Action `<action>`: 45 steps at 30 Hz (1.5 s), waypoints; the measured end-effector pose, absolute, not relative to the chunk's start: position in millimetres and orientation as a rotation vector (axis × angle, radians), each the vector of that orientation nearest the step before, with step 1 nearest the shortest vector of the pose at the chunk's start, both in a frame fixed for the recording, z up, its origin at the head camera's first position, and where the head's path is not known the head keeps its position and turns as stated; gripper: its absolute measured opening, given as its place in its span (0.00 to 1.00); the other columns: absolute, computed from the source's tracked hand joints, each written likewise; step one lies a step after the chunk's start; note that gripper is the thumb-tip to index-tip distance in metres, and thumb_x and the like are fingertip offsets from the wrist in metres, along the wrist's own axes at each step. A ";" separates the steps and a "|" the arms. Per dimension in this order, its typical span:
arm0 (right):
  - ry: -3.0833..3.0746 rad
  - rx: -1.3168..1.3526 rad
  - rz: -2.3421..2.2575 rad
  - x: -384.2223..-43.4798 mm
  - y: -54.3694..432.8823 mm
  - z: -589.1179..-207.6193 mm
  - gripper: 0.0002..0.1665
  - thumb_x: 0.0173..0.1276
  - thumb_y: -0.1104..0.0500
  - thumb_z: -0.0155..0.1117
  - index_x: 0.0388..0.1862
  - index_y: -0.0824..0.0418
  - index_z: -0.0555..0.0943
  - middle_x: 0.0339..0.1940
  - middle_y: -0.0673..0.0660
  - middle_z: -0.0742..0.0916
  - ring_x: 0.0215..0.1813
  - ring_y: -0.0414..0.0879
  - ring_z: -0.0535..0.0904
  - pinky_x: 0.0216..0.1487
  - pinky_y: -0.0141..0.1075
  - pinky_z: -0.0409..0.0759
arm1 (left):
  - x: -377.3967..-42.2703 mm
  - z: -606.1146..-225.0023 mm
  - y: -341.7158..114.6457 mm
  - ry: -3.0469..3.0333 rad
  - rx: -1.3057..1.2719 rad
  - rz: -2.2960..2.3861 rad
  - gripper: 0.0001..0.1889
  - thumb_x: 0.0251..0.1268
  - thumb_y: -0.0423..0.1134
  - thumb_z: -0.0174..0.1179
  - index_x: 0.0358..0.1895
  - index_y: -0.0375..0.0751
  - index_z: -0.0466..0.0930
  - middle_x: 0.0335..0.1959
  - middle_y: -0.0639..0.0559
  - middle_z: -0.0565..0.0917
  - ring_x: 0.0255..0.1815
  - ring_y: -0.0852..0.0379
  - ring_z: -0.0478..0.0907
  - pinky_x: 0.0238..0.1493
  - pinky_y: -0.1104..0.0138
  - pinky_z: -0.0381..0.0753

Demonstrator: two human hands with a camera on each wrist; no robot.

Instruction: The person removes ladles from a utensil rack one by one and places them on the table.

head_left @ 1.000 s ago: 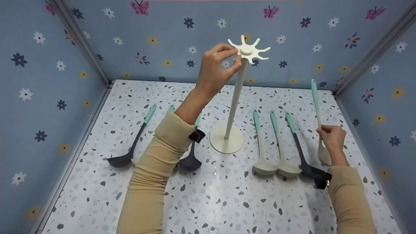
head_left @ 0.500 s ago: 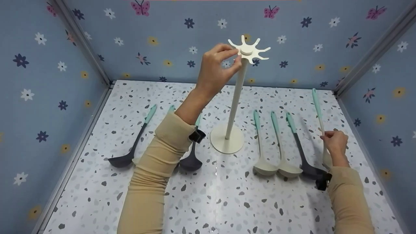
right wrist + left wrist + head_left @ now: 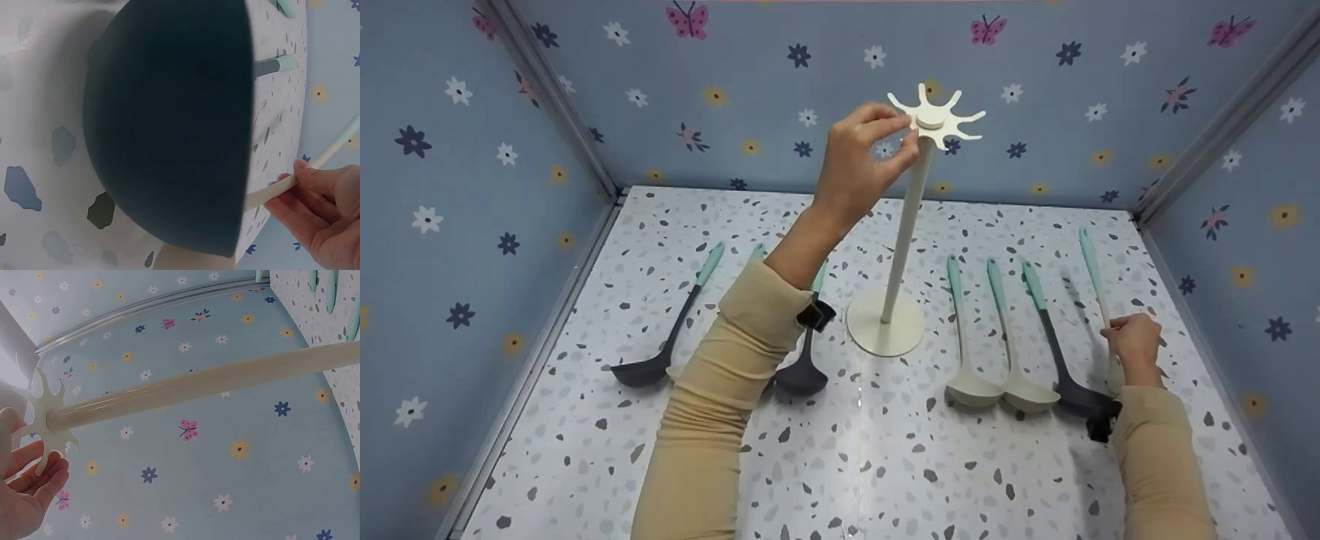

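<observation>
A cream utensil stand with a round base and a star-shaped hook top (image 3: 931, 118) stands mid-table. My left hand (image 3: 859, 161) pinches one prong of that top; the left wrist view shows thumb and fingers around the prong (image 3: 42, 464). At the right, my right hand (image 3: 1136, 341) pinches the cream shaft of a ladle (image 3: 1091, 259) with a mint handle, which points toward the back wall. The hand and sleeve mostly hide its bowl. In the right wrist view, the bowl of a dark ladle (image 3: 174, 124) covers much of the held ladle.
Two cream ladles (image 3: 973, 388) and a dark ladle (image 3: 1057, 352) lie right of the stand. To its left are more ladles, including a dark one (image 3: 660, 360); the left sleeve partly covers some. Patterned walls (image 3: 780, 67) enclose the speckled table (image 3: 930, 472).
My right hand has come down and nearer with the cream ladle, whose handle end has dropped from the back wall to over the table. The left hand stays on the hook top.
</observation>
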State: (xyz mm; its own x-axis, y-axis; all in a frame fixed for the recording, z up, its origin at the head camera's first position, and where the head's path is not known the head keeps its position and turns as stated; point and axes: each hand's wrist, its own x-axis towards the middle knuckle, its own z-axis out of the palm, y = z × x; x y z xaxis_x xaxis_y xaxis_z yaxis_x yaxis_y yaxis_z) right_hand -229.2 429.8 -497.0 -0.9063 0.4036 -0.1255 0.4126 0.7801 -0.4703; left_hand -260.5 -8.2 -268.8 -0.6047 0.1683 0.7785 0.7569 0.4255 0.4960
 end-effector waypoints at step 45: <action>2.845 0.570 -0.445 -231.4 432.1 -518.3 0.13 0.52 0.70 0.54 0.32 0.84 0.72 0.29 0.75 0.77 0.30 0.59 0.74 0.35 0.48 0.74 | -259.9 -268.7 -8.9 -2.076 -0.770 -1.174 0.14 0.58 0.37 0.53 0.41 0.31 0.81 0.35 0.43 0.79 0.39 0.55 0.75 0.42 0.76 0.70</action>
